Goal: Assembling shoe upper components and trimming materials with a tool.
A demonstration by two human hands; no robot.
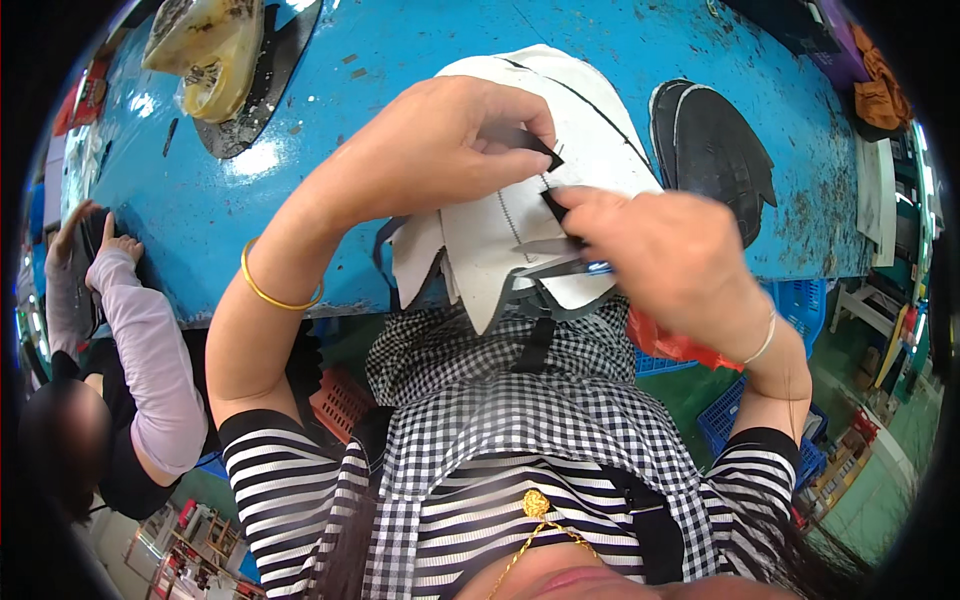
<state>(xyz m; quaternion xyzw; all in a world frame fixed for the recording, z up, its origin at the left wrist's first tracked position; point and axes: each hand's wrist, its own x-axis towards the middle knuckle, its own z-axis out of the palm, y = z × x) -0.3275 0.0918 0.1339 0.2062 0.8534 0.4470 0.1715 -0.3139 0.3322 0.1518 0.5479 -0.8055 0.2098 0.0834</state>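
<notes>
Watching, I see my left hand (pixel 440 140) pinching a black strip (pixel 540 148) over the white shoe upper (pixel 590 150); my right hand (pixel 670 255), just beside, seemingly clamps small scissors (pixel 560 265).

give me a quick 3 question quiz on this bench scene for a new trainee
1. True or false: both hands grip the white shoe upper on the blue table.
2. Which wrist wears the gold bangle? A) left B) right
3. What lies on the table to the right of the white piece?

Key:
1. True: left hand and right hand both pinch it near the stitched seam.
2. A
3. A black shoe upper.
</notes>
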